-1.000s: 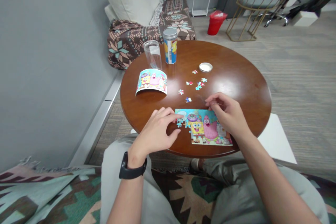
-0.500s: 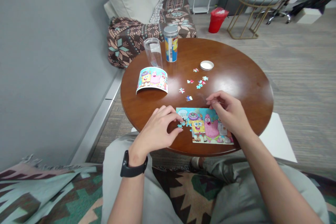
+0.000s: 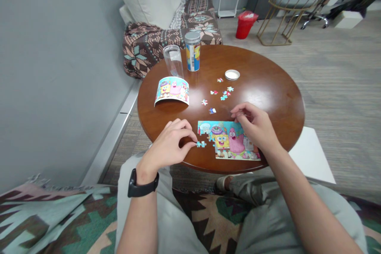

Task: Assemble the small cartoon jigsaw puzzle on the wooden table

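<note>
A smooth black wristband circles the left wrist, above trousers of soft, pale grey-green cloth. The left hand is narrowed to a pinch, thumb and forefinger on the edge of a small knobbed light-blue cluster. This lies just beside the stepped, unfinished left side of the flat, glossy cartoon puzzle, at the near edge of the round, polished brown wooden bench. The right hand curls over the puzzle's upper right, fingertips close together; whether they hold anything I cannot tell. Beyond are scattered loose pieces, lobed and bright, and an arched, shiny picture card. Farther back are a shallow round lid, a clear cylinder and a printed canister with a ridged grey cap. Behind stands a sofa under a woven, patterned throw.
</note>
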`<state>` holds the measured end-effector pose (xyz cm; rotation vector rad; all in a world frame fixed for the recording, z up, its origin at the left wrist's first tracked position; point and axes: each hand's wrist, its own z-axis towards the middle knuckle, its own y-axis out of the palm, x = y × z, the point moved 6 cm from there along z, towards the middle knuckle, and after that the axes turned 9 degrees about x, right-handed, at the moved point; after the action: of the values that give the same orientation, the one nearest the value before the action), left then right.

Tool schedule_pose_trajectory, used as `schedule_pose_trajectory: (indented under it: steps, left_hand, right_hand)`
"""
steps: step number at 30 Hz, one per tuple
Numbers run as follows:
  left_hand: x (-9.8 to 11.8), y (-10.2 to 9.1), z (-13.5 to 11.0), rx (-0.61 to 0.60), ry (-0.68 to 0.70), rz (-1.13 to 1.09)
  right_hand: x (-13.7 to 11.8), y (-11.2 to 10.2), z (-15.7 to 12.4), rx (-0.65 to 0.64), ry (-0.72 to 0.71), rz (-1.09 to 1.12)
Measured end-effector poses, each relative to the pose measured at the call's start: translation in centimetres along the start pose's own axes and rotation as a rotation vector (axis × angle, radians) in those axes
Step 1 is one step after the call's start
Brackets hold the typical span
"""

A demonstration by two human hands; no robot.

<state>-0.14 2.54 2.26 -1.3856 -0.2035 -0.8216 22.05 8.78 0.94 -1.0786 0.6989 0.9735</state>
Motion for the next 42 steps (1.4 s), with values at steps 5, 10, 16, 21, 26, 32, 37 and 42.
schedule_pose_trajectory:
  steps: [5,10,16,21,26,32,37,42]
  left_hand:
    - [0.7,0.4,0.1,-0.034,0.008,-0.007]
    - [0.7,0.4,0.1,-0.028,0.013,-0.008]
    - [-0.4,-0.5,0.8,0.176,-0.101,-0.024]
    - [0.1,0.3,1.4,0.213,-0.075,-0.06]
    - [0.1,0.8,1.3,0.19,-0.047,-0.032]
    - [-0.2,0.6,1.2,0.198,-0.073,-0.063]
    - [-0.2,0.7,1.1,0.181,-0.088,-0.059]
    - [-0.2,0.6,1.0,0.162,-0.123,-0.056]
  right_hand:
    - [-0.3,-0.3,0.0,0.022,-0.031,-0.038]
    - [-3.6,-0.3,-0.8,-0.067,-0.214,-0.174]
    - [-7.5,3.8,-5.4,-0.327,-0.349,-0.254]
    - [-7.4,5.8,-7.7,-0.227,-0.311,-0.377]
    - [-7.1,5.9,-7.9,-0.2,-0.317,-0.417]
    - [-7.2,5.9,-7.7,-0.212,-0.344,-0.383]
    - [-6.9,6.2,-7.6,-0.266,-0.333,-0.313]
    - [-6.4,6.6,-7.4,-0.345,-0.3,-0.223]
